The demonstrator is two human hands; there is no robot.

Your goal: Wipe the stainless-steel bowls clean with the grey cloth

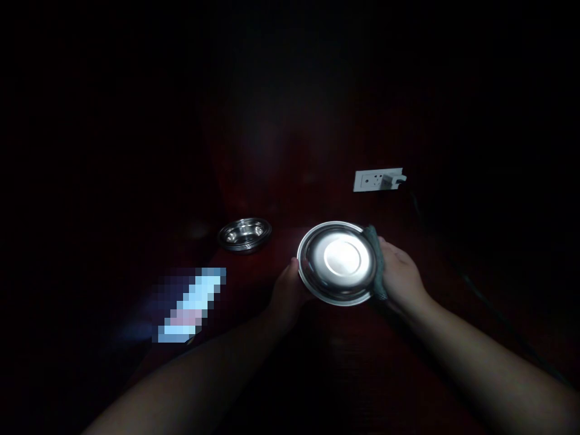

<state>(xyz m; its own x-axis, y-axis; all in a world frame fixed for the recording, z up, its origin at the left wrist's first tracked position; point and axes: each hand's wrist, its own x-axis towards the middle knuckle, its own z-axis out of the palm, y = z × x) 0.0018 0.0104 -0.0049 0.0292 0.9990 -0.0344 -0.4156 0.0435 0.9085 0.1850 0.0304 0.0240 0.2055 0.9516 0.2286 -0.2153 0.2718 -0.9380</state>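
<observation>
A shiny round steel bowl [342, 260] is held up between my two hands, with light glaring off its flat centre. Whether its inside or its underside faces me, I cannot tell. My left hand [290, 293] grips the left rim, the thumb at the edge and the other fingers hidden in shadow. On the opposite side, a grey-green cloth [377, 263] is folded over the rim, and my right hand [403, 275] is closed on it, pressing it against the bowl. More steel bowls [244, 234], seemingly stacked, sit on the dark red surface to the left.
A lit screen [193, 308], blurred into blocks, lies at the left near my forearm. On the dark wall behind is a white socket plate [377, 179] with a plug in it. A thin cable [493, 314] runs down the right side. Most surroundings are in darkness.
</observation>
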